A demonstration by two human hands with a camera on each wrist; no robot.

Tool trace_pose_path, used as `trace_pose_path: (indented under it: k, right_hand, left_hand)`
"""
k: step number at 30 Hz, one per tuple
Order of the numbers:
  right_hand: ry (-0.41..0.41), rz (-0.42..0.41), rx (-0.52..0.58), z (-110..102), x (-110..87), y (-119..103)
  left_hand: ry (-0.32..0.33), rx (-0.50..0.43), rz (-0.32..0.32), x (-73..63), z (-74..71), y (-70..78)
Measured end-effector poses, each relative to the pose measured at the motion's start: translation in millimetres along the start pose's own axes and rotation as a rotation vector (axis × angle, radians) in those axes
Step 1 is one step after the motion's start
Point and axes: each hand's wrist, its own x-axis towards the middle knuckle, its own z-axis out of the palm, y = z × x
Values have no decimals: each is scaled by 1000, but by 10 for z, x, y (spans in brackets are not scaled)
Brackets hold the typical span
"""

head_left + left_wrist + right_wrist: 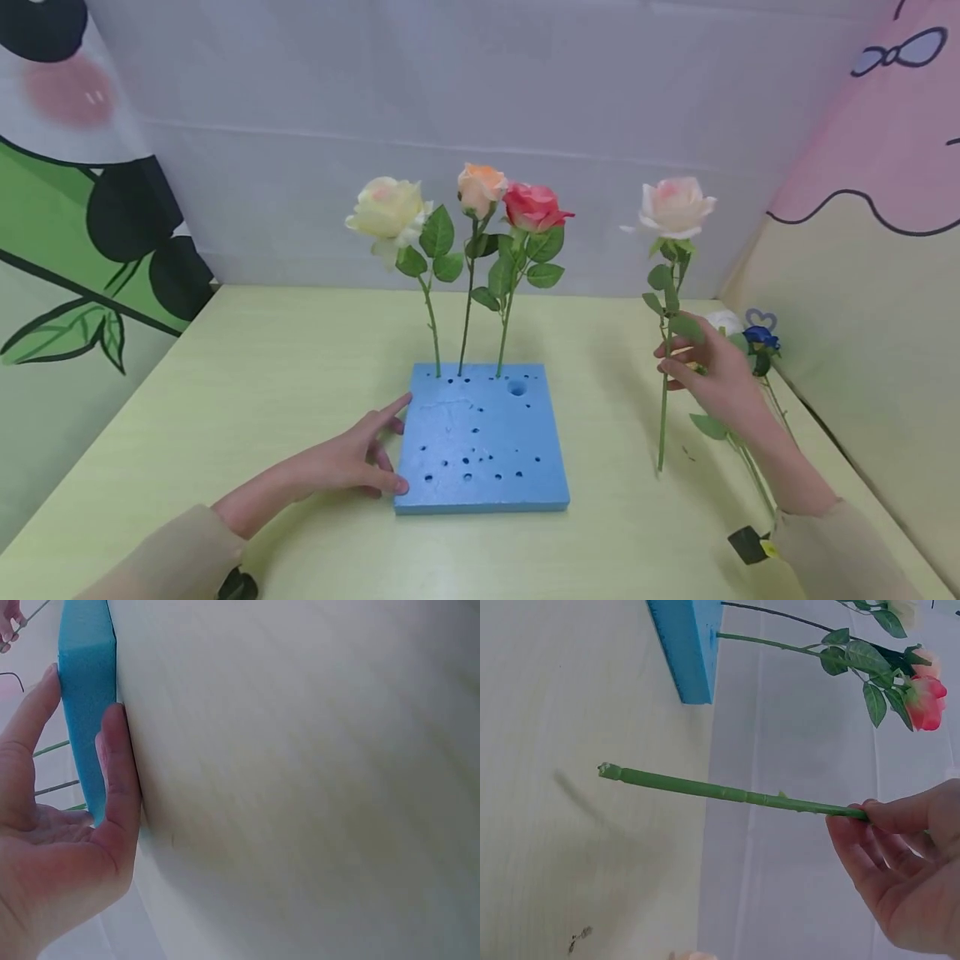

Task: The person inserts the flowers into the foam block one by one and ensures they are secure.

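Observation:
A pale pink rose [677,208] stands upright in my right hand [716,371], its stem pinched between thumb and fingers. The lower end of that green stem [682,784] hangs above the table in the right wrist view. My left hand [348,454] rests against the left edge of a blue foam block [480,437] dotted with holes, thumb at the front corner and fingers spread along the side. Along the block's back edge stand a cream rose [388,208], a peach rose [480,187] and a red-pink rose [535,208], stems in the foam.
On the right side of the table lie more flowers, among them a blue one [761,337] and a white one [724,322], partly behind my right hand and forearm. A grey cloth backdrop [480,92] rises behind the table. Dark specks [577,939] mark the tabletop.

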Motion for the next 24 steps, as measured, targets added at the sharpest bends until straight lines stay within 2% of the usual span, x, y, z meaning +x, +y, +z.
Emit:
trace_pose_path:
  k: [4,9,15,24]
  right_hand:
    - [16,-13,35,77,55,-67]
    - [34,-44,16,170,118,-111]
    - [73,-75,74,291,204,-168]
    - [123,-68,103,431,337,-271]
  left_hand:
    - [-3,-8,8,5,-1,8]
    - [-3,-9,7,7,2,8]
    - [0,-10,-3,10,-1,-4]
    - [2,-4,-20,7,-12,6]
